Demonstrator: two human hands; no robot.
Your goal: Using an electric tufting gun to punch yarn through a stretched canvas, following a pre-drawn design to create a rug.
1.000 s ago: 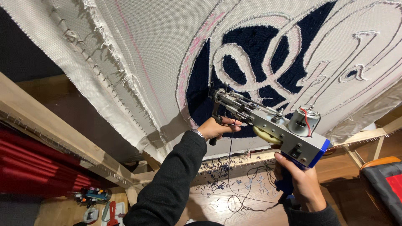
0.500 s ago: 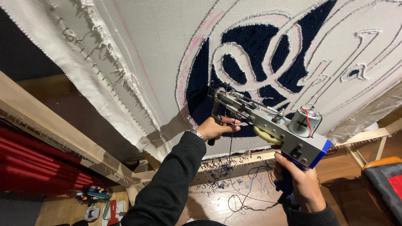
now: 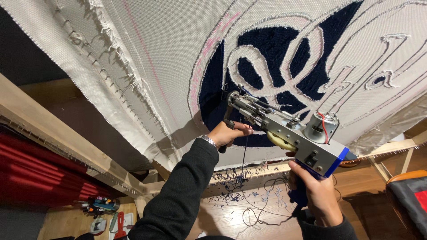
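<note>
We hold the tufting gun (image 3: 284, 131) against the stretched cloth (image 3: 169, 53), its needle at the lower edge of the navy pile (image 3: 213, 95). Our left hand (image 3: 229, 133) is closed on the front grip, our right hand (image 3: 316, 193) clamped on the blue handle. Much of the navy seems filled; the outlined shapes to its right remain bare.

The left hand (image 3: 229, 133) is bare, with a silver metal wristwatch (image 3: 207, 141) at the wrist. A dark charcoal knitted long sleeve (image 3: 178, 195) covers that arm. The right hand (image 3: 313, 193) is bare too, with a matching dark cuff (image 3: 327, 227).
</note>
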